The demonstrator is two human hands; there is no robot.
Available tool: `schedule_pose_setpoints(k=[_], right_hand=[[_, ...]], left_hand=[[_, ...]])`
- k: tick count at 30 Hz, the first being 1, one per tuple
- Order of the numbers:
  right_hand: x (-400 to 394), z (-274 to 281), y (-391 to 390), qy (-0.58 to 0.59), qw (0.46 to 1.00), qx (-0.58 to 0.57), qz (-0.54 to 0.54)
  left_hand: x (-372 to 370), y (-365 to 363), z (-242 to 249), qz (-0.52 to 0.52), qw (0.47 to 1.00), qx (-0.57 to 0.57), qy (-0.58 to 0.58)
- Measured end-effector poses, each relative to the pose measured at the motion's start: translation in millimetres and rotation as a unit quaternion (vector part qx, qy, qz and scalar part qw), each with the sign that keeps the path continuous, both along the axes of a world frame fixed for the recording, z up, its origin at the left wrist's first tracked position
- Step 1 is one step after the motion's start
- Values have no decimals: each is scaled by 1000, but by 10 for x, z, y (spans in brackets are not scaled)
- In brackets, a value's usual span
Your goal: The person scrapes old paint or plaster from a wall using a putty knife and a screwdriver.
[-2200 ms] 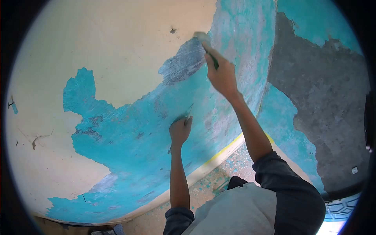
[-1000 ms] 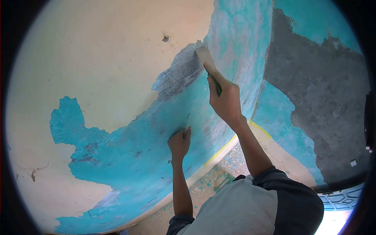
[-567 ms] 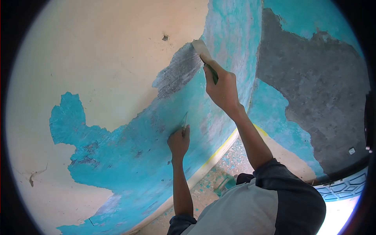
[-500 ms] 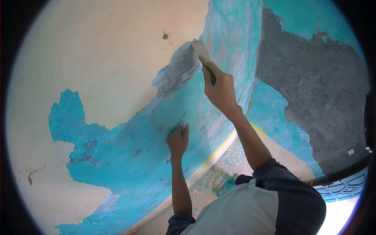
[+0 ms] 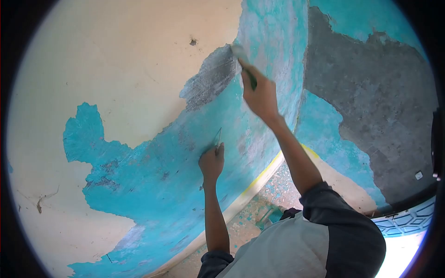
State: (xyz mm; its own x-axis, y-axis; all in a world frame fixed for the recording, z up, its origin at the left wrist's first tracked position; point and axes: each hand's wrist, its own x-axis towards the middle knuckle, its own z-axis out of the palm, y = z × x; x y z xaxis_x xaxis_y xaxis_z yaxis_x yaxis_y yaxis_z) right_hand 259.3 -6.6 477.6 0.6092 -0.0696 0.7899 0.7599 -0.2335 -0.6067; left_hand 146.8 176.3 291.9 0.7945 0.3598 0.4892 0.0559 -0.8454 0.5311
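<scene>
Fingers [image 5: 255, 73] of the right hand [image 5: 262, 98] clasp a scraper [image 5: 238, 52], clear a moment ago, now blurred, while the left hand [image 5: 212, 164] curls round a thin blade [image 5: 218, 137].

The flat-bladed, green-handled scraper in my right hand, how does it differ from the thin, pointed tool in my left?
The flat-bladed, green-handled scraper shows a broad pale blade; the thin, pointed tool shows only a narrow sliver. The scraper is higher in view, by the cream paint; the thin tool is over turquoise paint. Both are gripped, in right hand and left hand.
</scene>
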Motion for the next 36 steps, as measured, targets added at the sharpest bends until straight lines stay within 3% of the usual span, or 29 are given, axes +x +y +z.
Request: schedule_pose_setpoints(k=[3, 6, 11, 13, 16, 20, 24, 29, 34, 36], right_hand=[[-101, 20, -94, 78, 996, -11, 44], [-67, -219, -41, 57, 997, -10, 42], [76, 111, -163, 61, 997, -13, 51], [43, -85, -137, 69, 996, -35, 43], [71, -226, 3, -4, 999, -2, 39], [68, 110, -161, 77, 995, -34, 60], [59, -147, -75, 43, 998, -38, 36], [111, 90, -152, 39, 997, -28, 56], [-40, -200, 21, 19, 999, -23, 40], [98, -72, 14, 6, 999, -9, 37]], left_hand=[[-3, 8, 14, 4, 1000, 2, 17], [-13, -8, -2, 4, 1000, 1, 14], [-17, 1, 28, 8, 1000, -6, 29], [-15, 2, 12, -2, 1000, -6, 22], [-14, -2, 6, 2, 1000, -10, 15], [-10, -5, 14, 5, 1000, -8, 28], [-13, 0, -30, 7, 1000, 2, 5], [-1, 7, 2, 10, 1000, -1, 9], [-14, -15, 21, 9, 1000, -13, 24], [-15, 1, 18, 10, 1000, -13, 23]])
